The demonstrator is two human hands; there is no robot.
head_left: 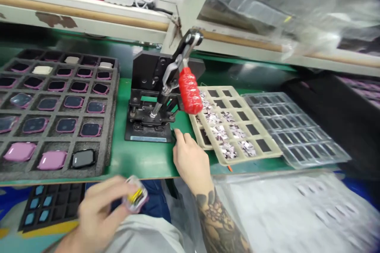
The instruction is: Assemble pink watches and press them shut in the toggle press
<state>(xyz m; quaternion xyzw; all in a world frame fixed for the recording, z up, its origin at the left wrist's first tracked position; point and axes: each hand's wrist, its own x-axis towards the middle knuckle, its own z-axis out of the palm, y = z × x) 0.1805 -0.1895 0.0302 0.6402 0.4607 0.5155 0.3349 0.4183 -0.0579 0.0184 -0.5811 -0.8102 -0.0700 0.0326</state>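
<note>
My left hand (99,209) pinches a watch case (137,194) between thumb and fingers, low in front of the bench edge. The case is pale and clear at the rim, with yellow and dark parts showing inside. My right hand (191,160) rests at the front right corner of a black toggle press (148,120). Its fingers are curled close together by the base, and a small dark bit shows at the fingertips; what they hold is mostly hidden. The press's red-wrapped handle (190,91) hangs above that hand.
At left, a grey foam tray (110,126) holds several pink-rimmed watch cases. Right of the press lie beige trays (218,158) of small pale pieces and a clear plastic tray (297,160). A black tray (59,205) with blue pieces sits below the bench. A shelf (118,19) runs behind.
</note>
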